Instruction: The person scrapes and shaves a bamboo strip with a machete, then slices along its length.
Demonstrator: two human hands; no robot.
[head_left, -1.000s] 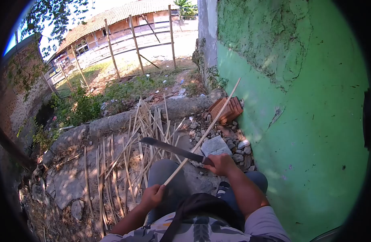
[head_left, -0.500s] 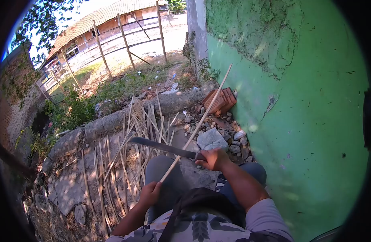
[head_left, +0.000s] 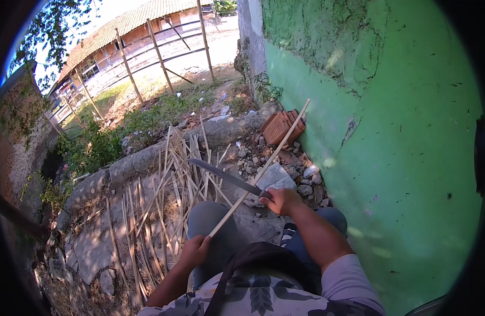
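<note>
A long, narrow strip of split bamboo slants up and away to the right between my knees. My left hand is closed around its near end, close to my left knee. In my right hand is the handle of a machete, its dark blade pointing up and left. The blade lies across the strip just beyond the handle; whether the edge bites into it I cannot tell. Past my left knee, a loose pile of bamboo strips covers the ground.
A green wall with flaking plaster rises close on my right. At its foot lie a pale stone block, rubble and stacked clay tiles. A low concrete kerb crosses ahead, with plants and a pole fence beyond.
My right hand and the machete have shifted slightly right and up along the strip. The strip's far tip has swung a little down and right. My left hand keeps its hold.
</note>
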